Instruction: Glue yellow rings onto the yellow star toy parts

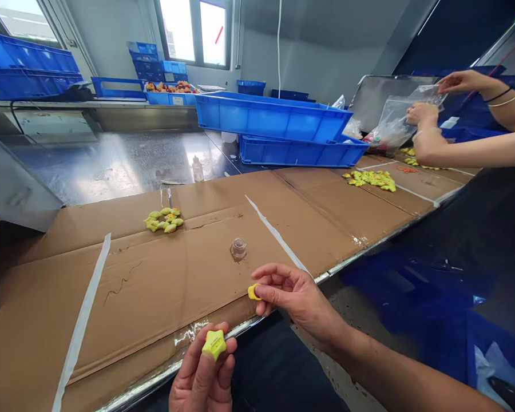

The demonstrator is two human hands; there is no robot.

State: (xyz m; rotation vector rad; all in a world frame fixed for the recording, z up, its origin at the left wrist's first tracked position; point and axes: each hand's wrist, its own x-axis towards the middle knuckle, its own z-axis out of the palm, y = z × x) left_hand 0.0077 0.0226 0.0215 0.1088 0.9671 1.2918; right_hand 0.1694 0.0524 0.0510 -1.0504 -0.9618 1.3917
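As two bare hands work over the near edge of a brown cardboard sheet (124, 286) taped across a steel table (240, 327), the left hand (199, 377) grips a yellow star-shaped piece (214, 344), apparently soft plastic, in a narrow pinch between thumb and fingers. The right hand (298, 294) closes just as narrowly on a smaller yellow piece (252, 292), held at the fingertips by the cardboard's edge. A small clear plastic cap (238, 249) stands on the cardboard near that hand, with a cluster of yellow pieces (163, 220) to its left and a second heap (371, 180) farther right. At far right, a co-worker's hands (466, 83) handle a clear plastic bag (395, 123), beyond which blue plastic crates (274, 117) are stacked. The risk lies in the fingertip grips: both pieces sit close above the steel rim, so a slackened pinch could drop one off the table, while a wide swing of the right hand could knock over the light cap.
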